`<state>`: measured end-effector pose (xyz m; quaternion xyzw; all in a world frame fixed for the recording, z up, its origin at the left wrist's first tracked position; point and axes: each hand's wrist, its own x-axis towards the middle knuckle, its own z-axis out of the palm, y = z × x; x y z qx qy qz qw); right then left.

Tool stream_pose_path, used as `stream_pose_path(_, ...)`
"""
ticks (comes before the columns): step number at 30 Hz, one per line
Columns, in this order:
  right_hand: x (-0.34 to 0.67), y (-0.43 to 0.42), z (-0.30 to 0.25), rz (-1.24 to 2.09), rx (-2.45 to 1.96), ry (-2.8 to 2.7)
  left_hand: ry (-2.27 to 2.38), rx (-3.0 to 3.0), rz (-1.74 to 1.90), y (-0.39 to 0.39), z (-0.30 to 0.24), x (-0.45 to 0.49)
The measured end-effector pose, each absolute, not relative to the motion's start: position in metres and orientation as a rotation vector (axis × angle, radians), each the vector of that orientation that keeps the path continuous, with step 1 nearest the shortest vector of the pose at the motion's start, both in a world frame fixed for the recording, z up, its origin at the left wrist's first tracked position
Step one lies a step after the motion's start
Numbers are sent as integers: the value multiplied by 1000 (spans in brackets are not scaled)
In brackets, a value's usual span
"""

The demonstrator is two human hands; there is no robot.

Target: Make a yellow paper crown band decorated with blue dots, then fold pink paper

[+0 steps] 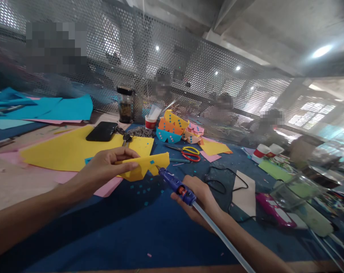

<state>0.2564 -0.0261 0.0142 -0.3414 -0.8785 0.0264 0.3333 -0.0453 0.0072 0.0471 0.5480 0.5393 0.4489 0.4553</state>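
Observation:
My left hand (pixel 108 165) pinches a folded yellow foam piece (pixel 145 167) with small blue squares on it, held just above the blue table cover. My right hand (pixel 202 199) grips a blue glue gun (pixel 176 185) with a clear glue stick (pixel 217 231) running out of its back. The gun's nozzle touches the right end of the yellow piece. Several finished foam shapes (pixel 174 129) in yellow, orange, blue and pink are stacked farther back.
Large yellow foam sheets (pixel 63 149) lie on pink ones at left, with a black phone (pixel 101 131) on them. Scissors (pixel 187 151) lie mid-table. A dark jar (pixel 124 104) and paper cup (pixel 150 121) stand by the perforated metal screen (pixel 189 76). A black cord (pixel 220 180), beige piece and pink tool lie at right.

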Motion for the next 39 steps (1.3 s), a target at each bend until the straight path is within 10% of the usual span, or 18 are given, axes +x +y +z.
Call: stream_pose_path(39, 258, -27, 17, 75, -948, -2321, 1271, 1383, 1106, 10, 40, -50)
